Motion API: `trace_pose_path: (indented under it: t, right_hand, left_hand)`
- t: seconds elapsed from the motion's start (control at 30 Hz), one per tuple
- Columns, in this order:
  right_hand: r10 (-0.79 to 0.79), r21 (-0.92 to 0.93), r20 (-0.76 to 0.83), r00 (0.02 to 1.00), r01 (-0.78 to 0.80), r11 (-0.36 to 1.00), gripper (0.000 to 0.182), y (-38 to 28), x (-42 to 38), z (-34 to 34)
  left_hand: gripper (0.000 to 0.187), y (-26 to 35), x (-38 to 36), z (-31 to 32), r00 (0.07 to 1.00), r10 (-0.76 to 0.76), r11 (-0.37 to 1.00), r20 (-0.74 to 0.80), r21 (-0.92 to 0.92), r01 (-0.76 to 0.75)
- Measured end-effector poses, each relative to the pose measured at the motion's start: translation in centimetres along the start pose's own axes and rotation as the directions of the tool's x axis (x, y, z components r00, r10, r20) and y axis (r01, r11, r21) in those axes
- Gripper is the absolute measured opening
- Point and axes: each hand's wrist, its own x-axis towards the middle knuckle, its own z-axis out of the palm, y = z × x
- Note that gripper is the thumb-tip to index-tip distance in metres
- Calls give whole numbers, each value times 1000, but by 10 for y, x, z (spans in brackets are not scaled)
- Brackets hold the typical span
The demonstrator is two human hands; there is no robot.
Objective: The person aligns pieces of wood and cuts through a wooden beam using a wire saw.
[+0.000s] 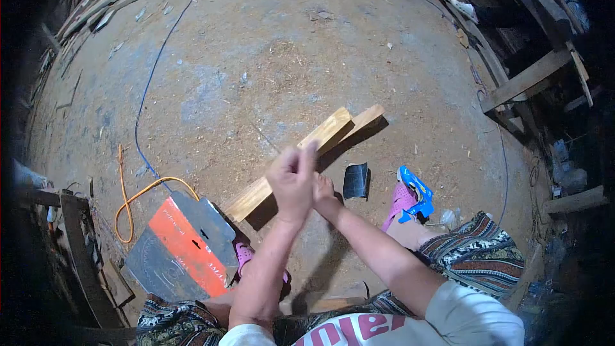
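My left hand [291,182] is raised over a pale wooden bar, its fingers curled and smeared by motion; what it holds, if anything, cannot be made out. Just right of it and partly behind it, my right hand [325,193] is bent near the bar, its fingers mostly hidden. The wooden bar [330,129] lies diagonally, with a second wooden piece [369,117] beside it. A thin dark line shows above my left hand. A black curved sheet [356,181] lies on the ground right of my hands.
An orange and grey cardboard piece [192,243] lies at the lower left, beside an orange cord [157,182] and a blue cable [136,112]. A blue object [416,191] rests at my pink shoe [400,204]. Wooden frames [528,80] stand at the right.
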Motion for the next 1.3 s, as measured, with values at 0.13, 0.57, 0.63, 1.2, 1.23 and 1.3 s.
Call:
trace_pose_path:
  t: [0.13, 0.57, 0.63, 1.2, 1.23, 1.3]
  right_hand:
    - [150, 21, 25, 988, -150, 988, 24, 53, 16, 69]
    - [288, -300, 125, 949, -240, 923, 29, -13, -6, 12]
    - [315, -304, 137, 939, -263, 916, 29, -15, -6, 10]
    - [293, -312, 123, 948, -243, 919, 29, -10, -6, 14]
    - [296, -308, 123, 947, -247, 919, 29, -8, -6, 14]
    - [276, -275, 106, 955, -239, 931, 29, -10, -10, 12]
  left_hand:
    - [40, 125, -22, -26, 850, 511, 846, 127, -251, -471]
    - [33, 173, -71, -89, 1000, -21, 950, 20, -311, 26]
    - [32, 174, -73, -89, 999, -4, 945, 34, -326, 15]
    - [22, 155, -70, -75, 990, 101, 887, 96, -460, -46]
    - [22, 155, -70, -75, 989, 108, 885, 101, -463, -49]
    - [21, 153, -70, -75, 988, 114, 884, 108, -464, -51]
